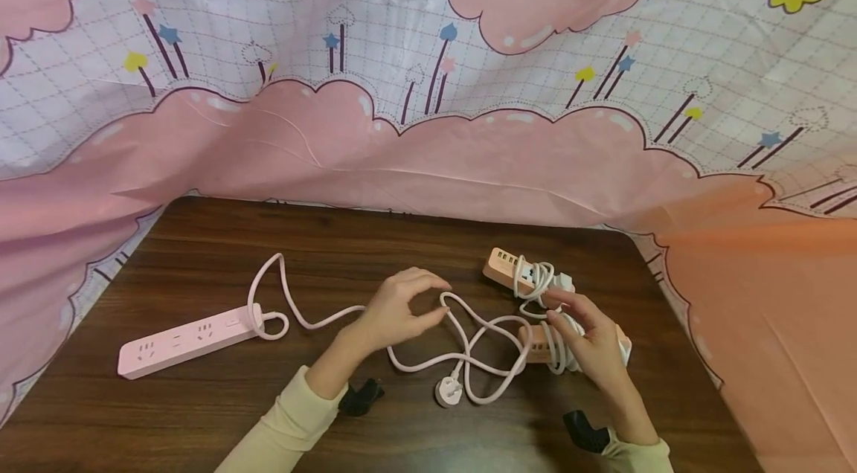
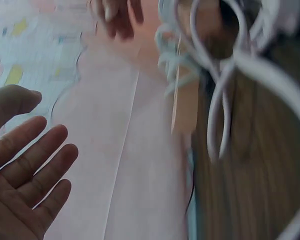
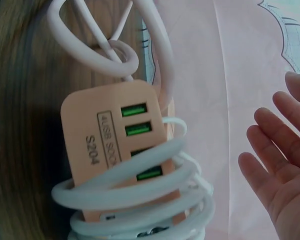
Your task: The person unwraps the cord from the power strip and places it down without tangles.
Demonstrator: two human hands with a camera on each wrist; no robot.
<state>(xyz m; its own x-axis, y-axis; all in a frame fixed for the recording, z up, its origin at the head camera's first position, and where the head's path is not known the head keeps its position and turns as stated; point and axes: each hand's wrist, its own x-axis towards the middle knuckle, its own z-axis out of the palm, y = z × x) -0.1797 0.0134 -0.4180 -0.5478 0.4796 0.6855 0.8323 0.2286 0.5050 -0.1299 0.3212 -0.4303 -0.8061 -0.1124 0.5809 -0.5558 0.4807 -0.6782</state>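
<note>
My left hand [image 1: 402,309] hovers over the middle of the table, fingers bent loosely and thumb apart, holding nothing. Just right of its fingertips lies the loosely looped pale cable [image 1: 418,367] of a pink power strip [image 1: 184,344]. That cable ends in a round plug [image 1: 448,391]. My right hand [image 1: 592,343] is above a peach power strip [image 1: 535,346] wrapped in white cord. In the right wrist view its fingers [image 3: 272,140] are spread beside the strip, away from the cord [image 3: 125,195]. Behind it lies a second peach power strip [image 1: 501,272], its cord bundled around it.
The dark wooden table [image 1: 201,257] carries everything. A patterned pink and white curtain [image 1: 402,175] hangs behind it and along both sides. Black straps [image 1: 361,397] sit at the wrists, by the pale sleeves.
</note>
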